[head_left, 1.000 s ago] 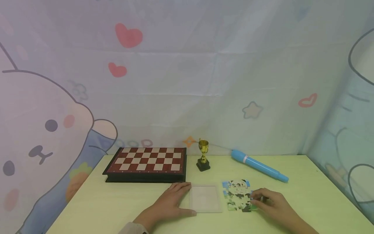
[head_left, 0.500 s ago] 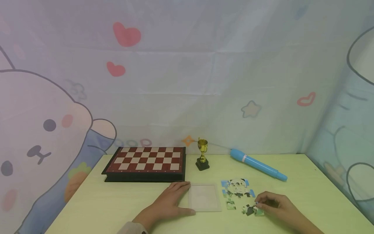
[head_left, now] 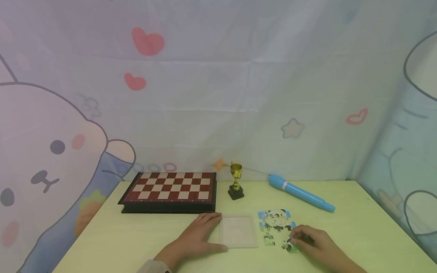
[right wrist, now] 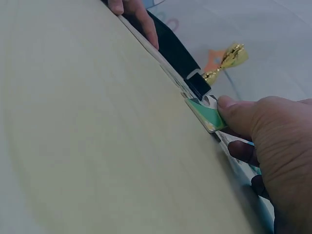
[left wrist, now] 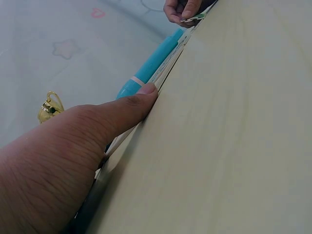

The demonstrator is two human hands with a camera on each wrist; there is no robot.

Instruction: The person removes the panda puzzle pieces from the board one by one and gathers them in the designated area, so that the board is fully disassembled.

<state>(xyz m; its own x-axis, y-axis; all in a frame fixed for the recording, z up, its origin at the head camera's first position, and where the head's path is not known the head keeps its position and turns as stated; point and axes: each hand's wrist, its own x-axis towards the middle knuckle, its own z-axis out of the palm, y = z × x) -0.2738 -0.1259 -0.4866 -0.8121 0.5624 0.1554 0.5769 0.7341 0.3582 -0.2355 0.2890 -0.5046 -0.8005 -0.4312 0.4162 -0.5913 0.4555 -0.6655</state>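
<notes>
My left hand [head_left: 201, 239] lies at the left side of a flat, pale square tray [head_left: 239, 232], fingers and thumb spread and straight along its edge. Right of the tray is a jigsaw puzzle [head_left: 274, 219] with a panda on a blue and green ground; its upper rows sit together. One loose green piece [head_left: 269, 239] lies below at the left. With thumb and fingertips my right hand [head_left: 315, 244] pinches a green-edged puzzle piece [right wrist: 207, 114], beside another dark-and-green piece at the puzzle's lower right. My right fingers partly cover these pieces.
A red-and-white chessboard box [head_left: 170, 189] stands behind my left hand. To its right is a small gold trophy cup [head_left: 236, 180] on a black base. A large blue pen [head_left: 302, 193] lies at the back right, before the printed cloth backdrop [head_left: 239, 94].
My right hand drew lower-right pieces away from the panda puzzle, rightward and nearer to me, opening a gap, then came back left with the pinched piece. My left hand stays in place.
</notes>
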